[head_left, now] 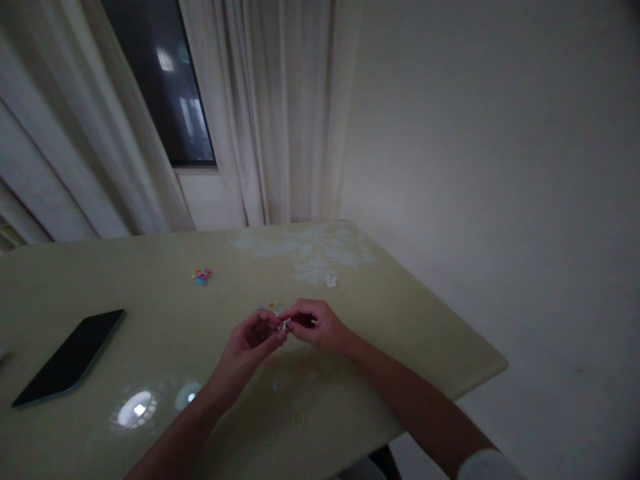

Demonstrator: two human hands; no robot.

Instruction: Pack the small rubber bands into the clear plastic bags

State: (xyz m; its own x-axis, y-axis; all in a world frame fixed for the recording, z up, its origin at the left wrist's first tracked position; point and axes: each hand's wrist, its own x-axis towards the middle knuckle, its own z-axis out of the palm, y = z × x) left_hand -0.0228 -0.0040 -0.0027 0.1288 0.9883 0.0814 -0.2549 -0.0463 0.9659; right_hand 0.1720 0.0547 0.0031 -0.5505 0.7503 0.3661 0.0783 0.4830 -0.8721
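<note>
Above the table, my left hand [256, 337] and my right hand [317, 325] meet fingertip to fingertip. Between them they pinch a small whitish piece [285, 325], too small and dim for its kind to show. The thumb and fingers of both hands are closed at it. Just beyond my left fingers lies a small yellow ring-like piece [273, 305], partly hidden by the hand. Past my right hand sits a little cluster of white pieces [331, 281].
A pile of small multicoloured pieces [201, 276] lies farther back on the pale green table [165, 280]. To the left rests a dark tablet [73, 353]. Faint rings [299, 419] show near the front. A wall [475, 167] flanks the table's right edge; curtains [285, 113] hang behind.
</note>
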